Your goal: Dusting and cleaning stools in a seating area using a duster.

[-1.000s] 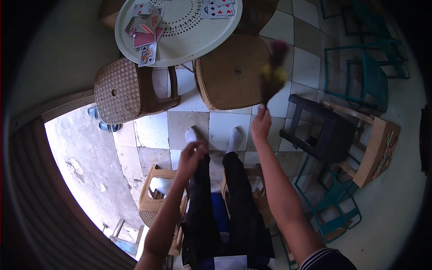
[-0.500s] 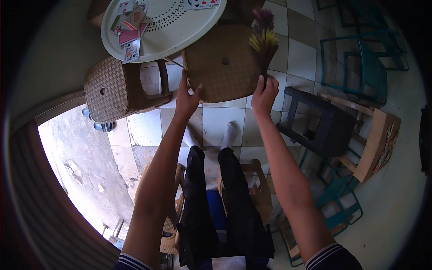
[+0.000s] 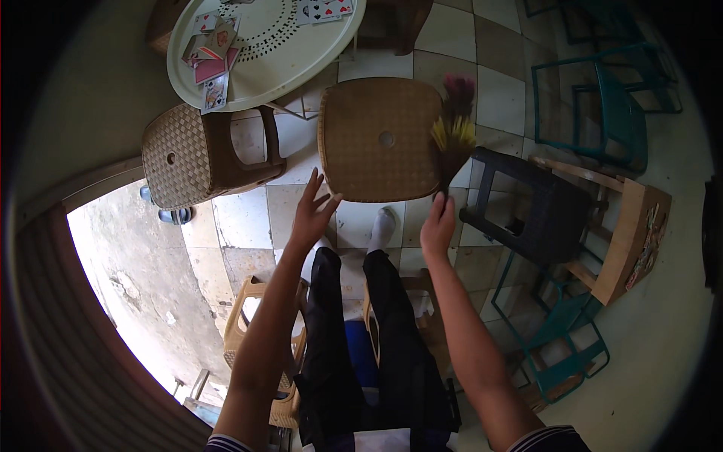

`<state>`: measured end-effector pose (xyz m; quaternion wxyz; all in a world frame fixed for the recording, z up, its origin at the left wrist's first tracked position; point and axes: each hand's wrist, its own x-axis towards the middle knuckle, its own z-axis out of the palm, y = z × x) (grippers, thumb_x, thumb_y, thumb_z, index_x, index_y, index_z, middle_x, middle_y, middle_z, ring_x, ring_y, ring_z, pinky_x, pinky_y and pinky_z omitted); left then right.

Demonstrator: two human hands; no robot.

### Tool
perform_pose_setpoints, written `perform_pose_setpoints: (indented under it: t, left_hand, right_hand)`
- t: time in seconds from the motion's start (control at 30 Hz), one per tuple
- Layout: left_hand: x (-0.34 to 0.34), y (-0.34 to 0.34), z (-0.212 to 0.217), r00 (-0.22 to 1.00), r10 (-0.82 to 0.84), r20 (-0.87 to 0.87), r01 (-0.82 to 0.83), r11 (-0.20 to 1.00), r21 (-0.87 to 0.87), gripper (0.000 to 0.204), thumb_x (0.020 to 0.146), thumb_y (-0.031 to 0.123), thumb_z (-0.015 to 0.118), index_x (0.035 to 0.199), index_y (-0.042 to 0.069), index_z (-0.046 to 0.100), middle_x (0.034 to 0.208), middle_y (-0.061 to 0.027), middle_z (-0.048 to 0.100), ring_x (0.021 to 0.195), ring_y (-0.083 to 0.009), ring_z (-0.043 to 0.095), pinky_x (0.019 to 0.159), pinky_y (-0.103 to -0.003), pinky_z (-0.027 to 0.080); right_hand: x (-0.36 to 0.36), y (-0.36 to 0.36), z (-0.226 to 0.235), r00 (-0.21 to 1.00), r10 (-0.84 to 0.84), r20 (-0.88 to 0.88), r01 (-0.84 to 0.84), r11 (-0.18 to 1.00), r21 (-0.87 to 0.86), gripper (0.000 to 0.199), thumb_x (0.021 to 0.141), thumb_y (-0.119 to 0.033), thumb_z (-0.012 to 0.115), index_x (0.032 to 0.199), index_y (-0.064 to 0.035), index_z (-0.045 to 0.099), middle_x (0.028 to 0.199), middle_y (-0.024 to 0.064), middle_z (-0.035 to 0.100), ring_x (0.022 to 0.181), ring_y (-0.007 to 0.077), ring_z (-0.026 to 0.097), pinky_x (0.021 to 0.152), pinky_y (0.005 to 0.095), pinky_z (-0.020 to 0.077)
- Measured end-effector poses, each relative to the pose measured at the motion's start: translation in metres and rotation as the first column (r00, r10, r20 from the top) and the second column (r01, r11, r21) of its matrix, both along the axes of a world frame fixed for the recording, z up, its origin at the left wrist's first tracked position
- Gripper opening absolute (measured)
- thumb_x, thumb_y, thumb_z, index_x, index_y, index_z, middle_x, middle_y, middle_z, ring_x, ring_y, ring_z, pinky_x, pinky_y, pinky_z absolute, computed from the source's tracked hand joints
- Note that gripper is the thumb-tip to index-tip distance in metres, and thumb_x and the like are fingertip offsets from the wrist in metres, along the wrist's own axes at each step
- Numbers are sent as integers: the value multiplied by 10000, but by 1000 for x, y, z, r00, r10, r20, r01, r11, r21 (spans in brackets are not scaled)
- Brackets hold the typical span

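Note:
A brown woven-pattern plastic stool (image 3: pixel 369 162) with a round hole in its seat stands in front of me, just beyond my feet. My left hand (image 3: pixel 309 218) is at its near left corner, fingers spread; whether a fingertip touches the edge I cannot tell. In my right hand (image 3: pixel 438 230), closed by the near right corner, is the dark handle of a duster (image 3: pixel 454 139). Its bristles are yellow lower down and pink-purple at the tip, and they lie along the stool's right side, partly over its edge.
A round pale table (image 3: pixel 301 56) with scattered playing cards (image 3: pixel 217 45) is at the far left. A second woven stool (image 3: pixel 181 154) is beside it. To the right are a black stool (image 3: pixel 535 203), a wooden box (image 3: pixel 636 237) and green metal frames (image 3: pixel 591 113). More stools flank my legs.
The brown stool has come toward me, away from the round table. Both hands have drawn nearer too, the right one still with the duster, and the left fingers have spread off the seat's edge.

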<state>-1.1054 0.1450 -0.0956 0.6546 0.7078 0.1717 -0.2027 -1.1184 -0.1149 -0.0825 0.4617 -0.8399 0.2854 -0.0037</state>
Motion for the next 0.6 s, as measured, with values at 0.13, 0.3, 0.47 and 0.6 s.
perform_pose_setpoints:
  t: [0.13, 0.3, 0.47, 0.6]
  left_hand:
    - [-37, -22, 25, 952, 208, -224, -236, 966, -103, 784, 970, 235, 636, 1577, 126, 150, 1512, -204, 402, 1239, -229, 536, 956, -346, 484]
    - [-95, -20, 43, 896, 216, -389, -282, 952, -121, 710, 984, 304, 610, 1561, 134, 232, 1457, -136, 491, 1267, -215, 501, 960, -360, 477]
    - [-113, -20, 69, 896, 87, -435, -167, 975, -149, 599, 1003, 358, 562, 1502, 91, 365, 1442, -115, 507, 1257, -242, 531, 1005, -400, 457]
    - [-109, -11, 85, 879, 110, -463, -193, 972, -137, 537, 1010, 329, 558, 1465, 78, 424, 1402, -101, 542, 1224, -219, 554, 984, -376, 471]
  right_hand:
    - [-55, 29, -21, 916, 280, -287, -208, 944, 256, 385, 1040, -359, 431, 942, -3, 540, 879, 276, 625, 902, 484, 589, 720, 523, 446]
    - [-63, 49, -20, 828, 531, -181, -535, 844, 30, 307, 1025, -363, 460, 1009, -65, 534, 796, 254, 620, 793, 502, 581, 643, 594, 431]
    - [-45, 27, -46, 981, -160, -108, 161, 987, 6, 464, 1063, -363, 366, 941, 46, 550, 900, 294, 614, 902, 488, 579, 755, 503, 438]
    - [-46, 64, -28, 976, 45, -214, -21, 993, 113, 510, 1064, -403, 341, 907, 40, 539, 865, 289, 607, 870, 495, 573, 742, 513, 438]
